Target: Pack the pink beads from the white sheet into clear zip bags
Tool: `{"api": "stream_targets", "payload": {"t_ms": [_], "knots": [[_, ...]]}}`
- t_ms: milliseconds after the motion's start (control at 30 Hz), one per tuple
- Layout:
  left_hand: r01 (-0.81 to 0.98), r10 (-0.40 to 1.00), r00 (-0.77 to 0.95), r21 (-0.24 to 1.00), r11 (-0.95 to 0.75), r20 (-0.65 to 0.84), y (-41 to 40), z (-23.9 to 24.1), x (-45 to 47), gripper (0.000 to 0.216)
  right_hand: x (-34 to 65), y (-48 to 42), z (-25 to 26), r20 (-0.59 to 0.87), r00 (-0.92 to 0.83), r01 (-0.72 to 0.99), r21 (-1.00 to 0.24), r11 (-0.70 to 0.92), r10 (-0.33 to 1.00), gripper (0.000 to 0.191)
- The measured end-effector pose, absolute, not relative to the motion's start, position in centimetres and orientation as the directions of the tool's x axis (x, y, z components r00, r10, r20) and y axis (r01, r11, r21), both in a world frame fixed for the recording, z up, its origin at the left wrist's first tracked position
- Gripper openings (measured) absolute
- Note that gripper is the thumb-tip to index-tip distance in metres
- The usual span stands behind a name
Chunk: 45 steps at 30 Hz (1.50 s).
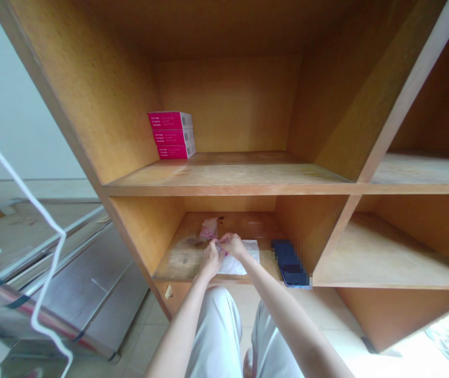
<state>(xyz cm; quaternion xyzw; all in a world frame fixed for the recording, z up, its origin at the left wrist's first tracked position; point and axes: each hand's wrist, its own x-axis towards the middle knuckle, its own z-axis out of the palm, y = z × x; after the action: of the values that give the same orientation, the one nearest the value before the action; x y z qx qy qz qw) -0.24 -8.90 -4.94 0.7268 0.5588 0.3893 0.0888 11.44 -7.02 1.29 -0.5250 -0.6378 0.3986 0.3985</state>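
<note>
Over a white sheet (251, 251) on the lower shelf, my two hands meet, their fingertips nearly touching. My left hand (211, 258) is closed, its fingers bent in a pinch. From the right, my right hand (233, 245) is pinched closed at the same spot. Small reddish-pink bits (224, 252) show between and just below the fingers; they are too small and blurred to name. Just behind my left hand lies a clear plastic bag (209, 229) with small pink-red pieces inside.
A dark blue phone-like object (289, 262), partly pixelated, lies at the lower shelf's right side. Three stacked pink boxes (171, 136) stand on the upper shelf (228, 173). A white cable (23, 186) hangs at left, before a metal-framed cart (78, 278). My knees are below the shelf edge.
</note>
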Motion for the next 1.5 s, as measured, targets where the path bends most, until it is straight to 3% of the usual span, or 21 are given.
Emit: {"api": "stream_targets", "payload": {"t_ms": [233,333,433,567,900,1200,1500], "knots": [[0.725,0.875,0.016,0.597,-0.343,0.484,-8.4,-5.5,-0.3,0.035,11.9,-6.7,0.7,0.139,-0.272,0.281,-0.935,0.217,0.952,0.017],[0.708,0.871,-0.007,0.617,-0.343,0.492,-8.1,-5.8,-0.4,0.036,12.4,-6.4,-0.1,0.237,-0.201,0.307,-0.906,0.292,0.95,0.022],[0.696,0.867,-0.03,0.633,-0.34,0.498,-8.0,-5.9,-0.4,0.038,13.1,-6.0,-1.1,0.313,-0.112,0.446,-0.832,0.329,0.943,0.022],[0.69,0.86,-0.048,0.639,-0.339,0.508,-8.0,-5.9,-0.4,0.04,13.8,-6.1,-2.4,0.276,-0.219,0.578,-0.736,0.352,0.936,0.021],[0.695,0.858,-0.057,0.637,-0.333,0.511,-8.1,-5.7,-0.4,0.041,14.0,-6.1,-3.8,0.31,-0.251,0.613,-0.682,0.398,0.917,0.021],[0.715,0.84,-0.072,0.615,-0.332,0.538,-8.2,-5.5,-0.4,0.041,14.3,-6.7,-3.8,0.352,-0.218,0.612,-0.678,0.408,0.91,0.019],[0.739,0.827,-0.064,0.584,-0.337,0.558,-8.3,-5.6,-0.3,0.038,14.4,-6.9,-3.1,0.302,-0.202,0.607,-0.707,0.361,0.932,0.015]]}}
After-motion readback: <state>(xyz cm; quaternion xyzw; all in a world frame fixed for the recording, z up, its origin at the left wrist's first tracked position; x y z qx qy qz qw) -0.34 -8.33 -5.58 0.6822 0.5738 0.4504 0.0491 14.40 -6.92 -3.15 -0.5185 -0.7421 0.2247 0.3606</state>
